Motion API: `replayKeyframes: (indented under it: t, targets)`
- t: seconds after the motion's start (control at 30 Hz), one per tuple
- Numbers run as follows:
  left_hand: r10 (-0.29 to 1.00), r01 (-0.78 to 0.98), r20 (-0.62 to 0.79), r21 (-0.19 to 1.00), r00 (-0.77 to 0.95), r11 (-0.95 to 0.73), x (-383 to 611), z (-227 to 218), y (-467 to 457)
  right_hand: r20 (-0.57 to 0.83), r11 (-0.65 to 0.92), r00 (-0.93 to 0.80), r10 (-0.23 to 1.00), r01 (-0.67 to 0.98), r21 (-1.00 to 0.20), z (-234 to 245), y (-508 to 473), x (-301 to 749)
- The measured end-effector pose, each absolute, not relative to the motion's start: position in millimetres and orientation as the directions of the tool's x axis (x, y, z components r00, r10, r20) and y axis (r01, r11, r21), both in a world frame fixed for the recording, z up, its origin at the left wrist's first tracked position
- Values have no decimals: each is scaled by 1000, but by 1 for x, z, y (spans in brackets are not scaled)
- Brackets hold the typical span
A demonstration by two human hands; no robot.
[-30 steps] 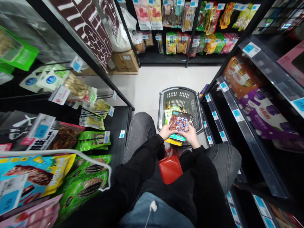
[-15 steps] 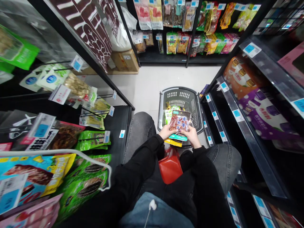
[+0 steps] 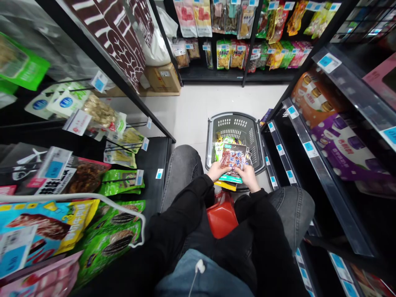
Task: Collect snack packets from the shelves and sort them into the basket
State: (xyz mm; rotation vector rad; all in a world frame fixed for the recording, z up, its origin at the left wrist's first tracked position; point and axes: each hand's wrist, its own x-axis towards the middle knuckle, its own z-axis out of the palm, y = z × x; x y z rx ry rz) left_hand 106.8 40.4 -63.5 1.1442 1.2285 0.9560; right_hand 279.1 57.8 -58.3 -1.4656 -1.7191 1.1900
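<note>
I crouch in a shop aisle over a grey plastic basket (image 3: pixel 236 123) on the floor. Both hands hold a stack of snack packets above the basket's near edge. The top one is a reddish-brown packet (image 3: pixel 236 158) with white lettering; a teal packet (image 3: pixel 231 178) and a yellow one (image 3: pixel 227 185) show beneath it. My left hand (image 3: pixel 218 169) grips the stack's left side, my right hand (image 3: pixel 248 175) its right side, fingers curled round the edges. More packets lie in the basket behind the stack.
Black shelves flank the aisle: hanging green and blue snack bags (image 3: pixel 109 231) on the left, purple and orange packs (image 3: pixel 337 144) on the right. A red object (image 3: pixel 222 216) sits between my knees. A cardboard box (image 3: pixel 163 78) and more racks stand at the aisle's end.
The stack in my hands has shifted slightly up and away over the basket. My hands keep their grip.
</note>
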Motion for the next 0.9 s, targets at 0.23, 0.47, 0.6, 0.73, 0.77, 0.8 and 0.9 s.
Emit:
replayKeyframes:
  t: [0.23,0.47,0.6,0.73,0.77,0.8,0.9]
  targets:
    - [931,-8,-298,952,210,307,106,-56,42,-127,-68,-269,955,220,-973,-54,56,278]
    - [953,-14,-264,963,150,269,109,-62,41,-168,-88,-279,945,278,-956,-55,58,280]
    - [951,11,-265,964,159,267,110,-61,40,-173,-88,-352,920,244,-966,-57,58,282]
    - [953,29,-273,962,128,272,110,-63,41,-163,-64,-385,909,256,-965,-58,57,283]
    - [956,31,-271,962,114,270,110,-64,41,-157,-52,-388,908,266,-962,-59,57,284]
    - [957,27,-270,963,106,268,109,-64,41,-150,-39,-396,906,275,-961,-59,57,285]
    - [958,-14,-264,964,109,267,109,-63,40,-136,-5,-425,895,295,-955,-58,58,285]
